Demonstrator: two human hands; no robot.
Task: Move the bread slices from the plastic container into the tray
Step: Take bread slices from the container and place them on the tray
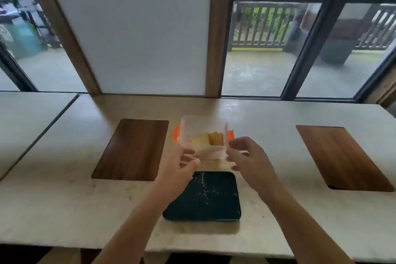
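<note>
Nearest on the table (64, 210) sits the dark tray (205, 197), crumb-speckled. Just beyond it, the left hand (182, 169) and right hand (250, 158) flank the clear plastic container (203, 135), fingers loosely spread at its near corners; firm grip unclear. Bread slices (206, 140) stand inside.

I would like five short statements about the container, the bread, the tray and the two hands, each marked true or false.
1. The bread slices are inside the plastic container. True.
2. The dark tray already holds bread slices. False: only pale crumbs lie on it.
3. The tray lies nearer to the person than the container. True.
4. The container has a lid on top. False: its top is open.
5. The right hand grips a bread slice. False: its fingers are spread beside the container and hold nothing; the left hand reaches the container's other side.
</note>
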